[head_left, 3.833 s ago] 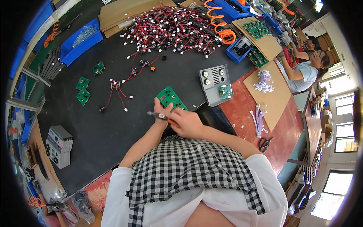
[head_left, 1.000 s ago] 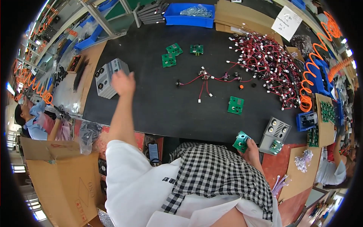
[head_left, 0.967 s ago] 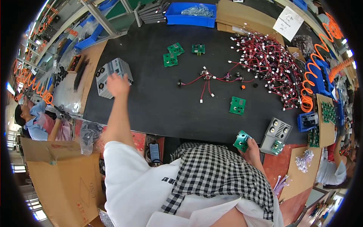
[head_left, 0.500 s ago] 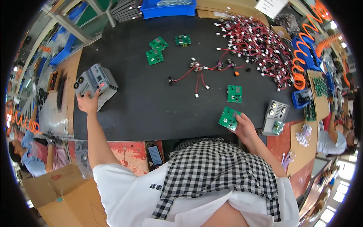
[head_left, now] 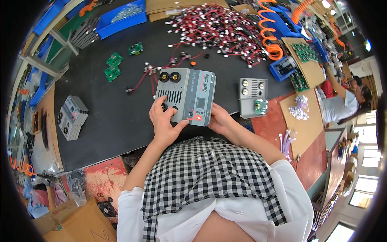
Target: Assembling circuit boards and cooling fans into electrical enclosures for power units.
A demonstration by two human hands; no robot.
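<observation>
Over the near side of the table I hold a grey front panel (head_left: 184, 86) with round black sockets, vent slots, a small display window and a red mark. My left hand (head_left: 163, 127) grips its lower left part, fingers and thumb across the face. At the lower right edge my right hand (head_left: 221, 119) is closed, its fingertips hidden behind the panel. Whether a circuit board is also in that hand cannot be seen. To the left stands a stack of similar grey panels (head_left: 74, 117). On the right lies an open grey panel (head_left: 252, 86) with a green circuit board (head_left: 260, 106).
Several green boards (head_left: 113, 72) lie at the far left. Behind the held panel are loose wired parts (head_left: 150, 68) and a big heap of red-black cables (head_left: 217, 30). A blue bin (head_left: 121, 18) stands at the back. Orange coiled hoses (head_left: 266, 28) hang at the right.
My left hand has brought a panel from the left stack to the middle. My right hand has moved to its edge; the green board it held is out of sight. The view has turned.
</observation>
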